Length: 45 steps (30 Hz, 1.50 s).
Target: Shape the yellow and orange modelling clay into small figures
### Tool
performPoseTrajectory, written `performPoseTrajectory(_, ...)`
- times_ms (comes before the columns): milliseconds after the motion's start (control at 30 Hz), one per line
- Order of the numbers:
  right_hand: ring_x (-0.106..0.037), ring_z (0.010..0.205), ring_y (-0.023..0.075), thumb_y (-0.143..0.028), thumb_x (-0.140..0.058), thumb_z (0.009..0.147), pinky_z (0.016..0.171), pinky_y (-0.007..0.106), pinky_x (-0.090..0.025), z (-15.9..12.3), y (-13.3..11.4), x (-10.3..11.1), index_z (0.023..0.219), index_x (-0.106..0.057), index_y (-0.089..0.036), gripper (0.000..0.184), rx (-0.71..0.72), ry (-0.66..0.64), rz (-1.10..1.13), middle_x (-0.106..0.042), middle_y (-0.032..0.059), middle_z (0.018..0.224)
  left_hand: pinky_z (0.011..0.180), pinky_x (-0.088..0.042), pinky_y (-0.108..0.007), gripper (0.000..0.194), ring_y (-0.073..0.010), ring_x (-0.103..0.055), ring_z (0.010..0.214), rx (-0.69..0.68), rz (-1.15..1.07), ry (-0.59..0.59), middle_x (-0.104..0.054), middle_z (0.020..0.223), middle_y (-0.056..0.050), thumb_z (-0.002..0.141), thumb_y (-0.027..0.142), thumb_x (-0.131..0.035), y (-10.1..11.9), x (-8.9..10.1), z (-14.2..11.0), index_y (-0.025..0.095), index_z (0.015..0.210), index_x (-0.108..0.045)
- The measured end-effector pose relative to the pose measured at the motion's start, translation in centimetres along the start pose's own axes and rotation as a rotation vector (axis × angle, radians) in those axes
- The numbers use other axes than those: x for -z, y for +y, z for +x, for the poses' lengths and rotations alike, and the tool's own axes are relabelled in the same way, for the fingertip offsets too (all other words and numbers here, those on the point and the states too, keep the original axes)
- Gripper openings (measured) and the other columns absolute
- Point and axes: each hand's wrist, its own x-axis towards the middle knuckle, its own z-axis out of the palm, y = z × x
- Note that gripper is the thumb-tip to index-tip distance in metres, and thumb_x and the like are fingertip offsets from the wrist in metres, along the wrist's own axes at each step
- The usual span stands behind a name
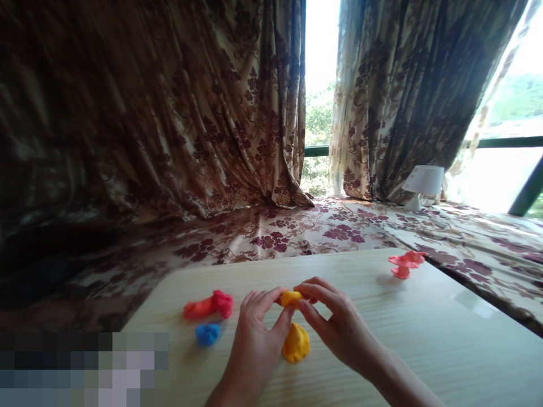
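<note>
Left hand [259, 327]: angled up from lower centre, fingers bent, thumb raised, pinching the left end of a small yellow piece [291, 298]. Right hand [337, 316]: slanted in from lower right, fingers curved inward, pinching the right end. Small yellow piece: between both hands' fingertips, above the tabletop [424, 333]. Larger yellow lump [296, 343]: on the tabletop, between the hands.
</note>
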Motion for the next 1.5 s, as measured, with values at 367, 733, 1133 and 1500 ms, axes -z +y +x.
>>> performPoseTrajectory(367, -0.055, 0.08, 0.0179, -0.021, -0.043, 0.09, 0.073, 0.029, -0.047, -0.05, 0.07, -0.05, 0.09, -0.062, -0.021, 0.019, 0.08, -0.013, -0.058, -0.06, 0.0059, 0.084, 0.087, -0.046, -0.038, 0.019, -0.0224, -0.062, 0.087, 0.08, -0.035, -0.071, -0.069, 0.087, -0.005, 0.075, 0.033, -0.058, 0.84, 0.1, -0.35, 0.019, 0.086, -0.066)
performPoseTrajectory(733, -0.056, 0.077, 0.0157, -0.02, -0.051, 0.086, 0.071, 0.027, -0.047, -0.08, 0.29, -0.06, 0.093, -0.059, -0.021, 0.01, 0.024, 0.004, -0.043, -0.059, 0.0036, 0.084, 0.101, -0.033, -0.046, 0.022, -0.0236, -0.061, 0.096, 0.074, -0.044, -0.019, -0.071, 0.095, -0.004, 0.073, 0.029, -0.06, 0.5, -0.15, -0.21, 0.024, 0.093, -0.068)
performPoseTrajectory(1133, -0.055, 0.078, 0.0148, -0.018, -0.055, 0.084, 0.071, 0.027, -0.046, -0.06, 0.6, -0.27, 0.096, -0.056, -0.02, 0.012, 0.042, 0.045, -0.005, -0.057, 0.0028, 0.086, 0.097, -0.037, -0.046, 0.024, -0.0246, -0.06, 0.098, 0.156, -0.043, -0.057, -0.069, 0.098, -0.005, 0.076, 0.036, -0.055, 0.7, -0.29, -0.33, 0.021, 0.092, -0.066)
performPoseTrajectory(1500, -0.055, 0.079, 0.0148, -0.021, -0.06, 0.08, 0.071, 0.027, -0.046, -0.08, 0.25, -0.04, 0.094, -0.057, -0.02, 0.014, -0.016, 0.043, -0.014, -0.056, 0.0025, 0.088, 0.108, -0.019, -0.049, 0.024, -0.0223, -0.06, 0.099, 0.08, 0.031, -0.02, -0.071, 0.096, -0.003, 0.076, 0.03, -0.055, 0.26, -0.27, -0.26, 0.024, 0.095, -0.068)
